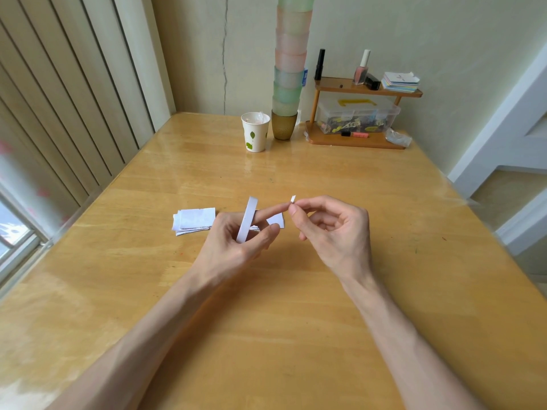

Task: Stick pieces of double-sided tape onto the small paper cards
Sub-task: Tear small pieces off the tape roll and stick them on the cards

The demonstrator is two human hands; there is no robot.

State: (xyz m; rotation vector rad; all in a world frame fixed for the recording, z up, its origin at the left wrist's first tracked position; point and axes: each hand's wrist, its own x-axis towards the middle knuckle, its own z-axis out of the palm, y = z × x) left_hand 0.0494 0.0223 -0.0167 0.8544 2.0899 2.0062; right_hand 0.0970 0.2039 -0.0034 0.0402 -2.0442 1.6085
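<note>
My left hand (236,241) grips a white roll of double-sided tape (247,218), held on edge above the table. Its index finger points right and meets my right hand (331,229), whose thumb and forefinger pinch a tiny white piece of tape (293,199). A stack of small white paper cards (194,220) lies on the table left of my left hand. Another white card (276,221) lies on the table between my hands, partly hidden by my left fingers.
On the wooden table (266,321), at the far edge, stand a paper cup (255,131), a tall stack of pastel cups (288,69) and a small wooden shelf (355,113) with a plastic box, bottles and cards. A window is at left.
</note>
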